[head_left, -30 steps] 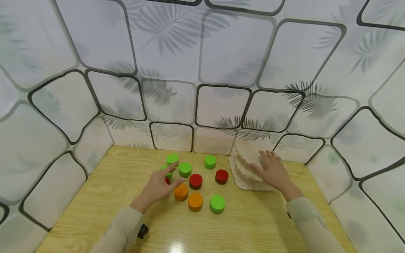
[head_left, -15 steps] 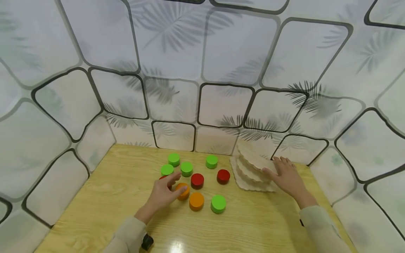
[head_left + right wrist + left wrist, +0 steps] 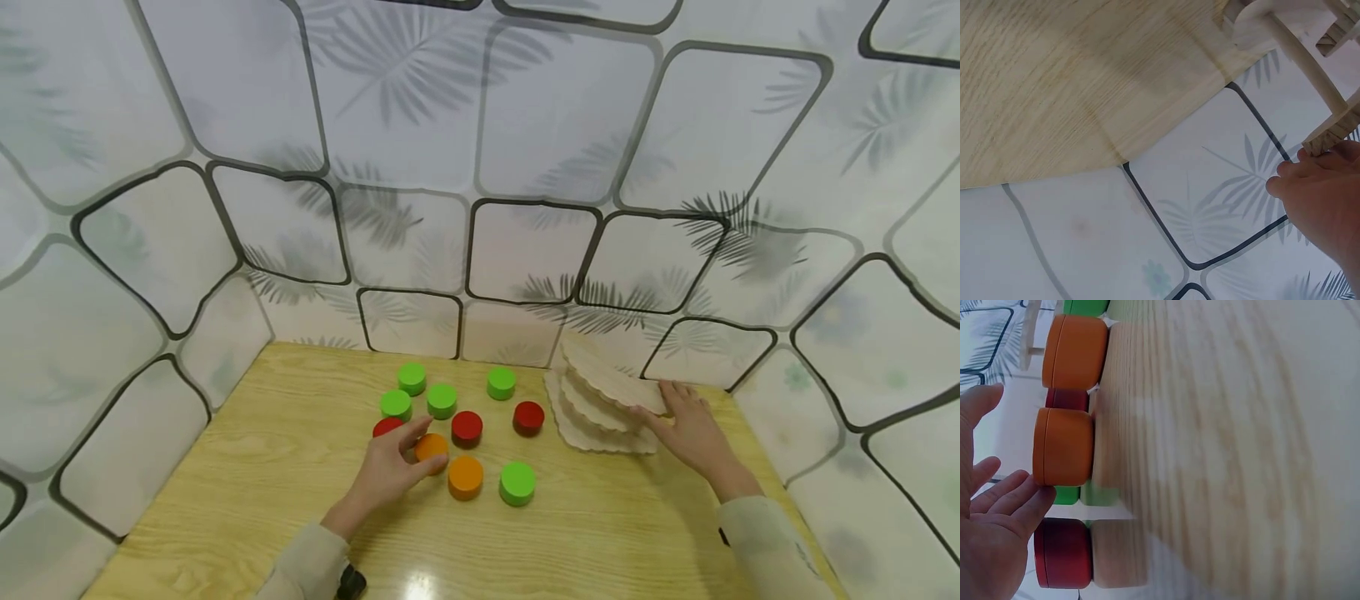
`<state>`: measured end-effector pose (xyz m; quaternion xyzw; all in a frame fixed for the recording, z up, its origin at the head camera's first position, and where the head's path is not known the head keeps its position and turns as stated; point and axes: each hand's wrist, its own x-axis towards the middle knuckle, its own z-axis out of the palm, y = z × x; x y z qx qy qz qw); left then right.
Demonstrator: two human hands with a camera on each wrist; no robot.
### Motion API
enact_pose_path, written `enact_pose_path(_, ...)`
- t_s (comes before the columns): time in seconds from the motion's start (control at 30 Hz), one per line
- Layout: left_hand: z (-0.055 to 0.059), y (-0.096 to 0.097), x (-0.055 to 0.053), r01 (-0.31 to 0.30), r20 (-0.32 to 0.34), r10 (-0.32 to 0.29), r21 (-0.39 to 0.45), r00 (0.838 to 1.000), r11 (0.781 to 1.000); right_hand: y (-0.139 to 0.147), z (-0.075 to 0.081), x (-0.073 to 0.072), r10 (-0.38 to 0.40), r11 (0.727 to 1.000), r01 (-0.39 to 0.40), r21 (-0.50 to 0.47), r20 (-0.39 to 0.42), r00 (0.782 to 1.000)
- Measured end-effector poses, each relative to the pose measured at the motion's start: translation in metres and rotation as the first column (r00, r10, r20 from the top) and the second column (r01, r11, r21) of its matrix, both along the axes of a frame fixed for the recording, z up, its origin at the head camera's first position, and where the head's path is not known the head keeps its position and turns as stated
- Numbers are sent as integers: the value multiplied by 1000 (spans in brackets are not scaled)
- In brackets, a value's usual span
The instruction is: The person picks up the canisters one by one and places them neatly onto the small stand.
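Observation:
Thumb and fingers of my left hand (image 3: pixel 386 467) stand on either side of an orange round block (image 3: pixel 431 453). In the left wrist view, fingertips (image 3: pixel 1040 494) touch or nearly touch this orange block (image 3: pixel 1065 447), while the thumb (image 3: pixel 984 403) is apart from it. My right hand (image 3: pixel 693 433) holds the right edge of the top tier of a pale wooden tiered stand (image 3: pixel 600 379) with scalloped edges. The right wrist view has the right hand's fingers at that tier's rim (image 3: pixel 1334 130), with a dowel (image 3: pixel 1307 59) joining the tiers. Part of the right hand is cut off there.
Around the left hand stand red blocks (image 3: pixel 467 428), another orange block (image 3: pixel 466 477) and several green blocks (image 3: pixel 517 483). A red block (image 3: pixel 387 427) sits just behind the left fingers. Patterned white walls (image 3: pixel 405 321) border the wooden table (image 3: pixel 247 467) at the back and sides.
My left hand has moved from the green and red blocks to the orange block. The right hand has shifted right and down along the stand's top tier to its edge.

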<state>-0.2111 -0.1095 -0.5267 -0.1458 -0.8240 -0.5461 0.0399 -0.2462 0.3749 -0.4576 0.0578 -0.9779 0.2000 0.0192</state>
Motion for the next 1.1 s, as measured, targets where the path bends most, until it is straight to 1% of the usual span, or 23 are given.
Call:
enact_pose_path(0.13, -3, 0, 0, -10, 0, 10, -14, 1000, 1000, 1, -2, 2, -5, 1000, 5, -9, 18, 1000)
enact_pose_path(0.47, -11, -1, 2, -33, -15, 33, -54, 999, 998, 2, 0, 7, -16, 1000, 16, -23, 22, 1000)
enact_pose_path(0.6, -12, -1, 2, -50, -20, 48, -92, 999, 995, 2, 0, 8, -17, 999, 17, -26, 6, 1000)
enact_pose_path(0.77, -15, -1, 1, -66, -50, 59, -151, 997, 986, 2, -2, 8, -21, 999, 21, -35, -7, 1000)
enact_pose_path(1.0, -14, -1, 0, -60, -4, 60, -170, 998, 984, 4, -5, 7, -32, 999, 32, -32, -9, 999)
enact_pose_path(1.1, -14, -1, -1, -61, -14, 60, -202, 998, 978, 5, -5, 7, -33, 999, 33, -34, -10, 999)
